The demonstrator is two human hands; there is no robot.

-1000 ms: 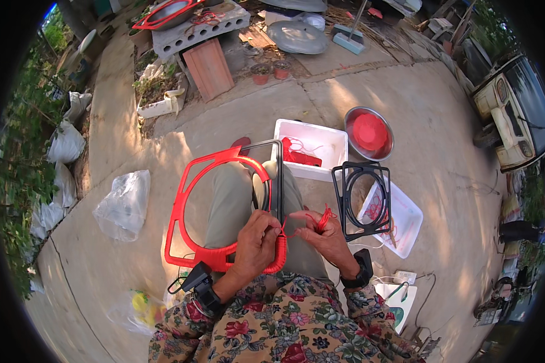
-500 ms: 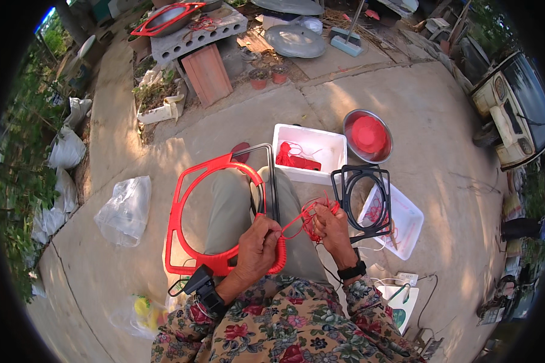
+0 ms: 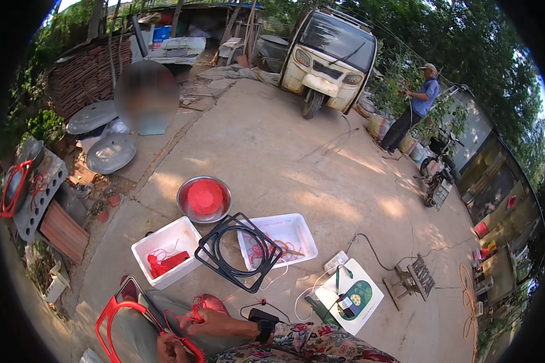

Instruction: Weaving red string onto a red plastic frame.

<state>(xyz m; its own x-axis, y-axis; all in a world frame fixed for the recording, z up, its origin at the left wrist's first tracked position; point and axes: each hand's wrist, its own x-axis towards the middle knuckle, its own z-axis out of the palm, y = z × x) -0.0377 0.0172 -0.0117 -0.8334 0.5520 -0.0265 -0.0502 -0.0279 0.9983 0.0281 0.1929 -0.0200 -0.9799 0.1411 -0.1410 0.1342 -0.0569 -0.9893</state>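
Head view: your right hand (image 3: 215, 322) pinches red cord (image 3: 195, 305) over your lap, your left hand (image 3: 171, 349) clenched on the red frame (image 3: 112, 311) at the bottom edge. Just ahead on the ground, a black frame (image 3: 239, 251) leans across two white trays (image 3: 163, 242), red bowl (image 3: 204, 198) beyond
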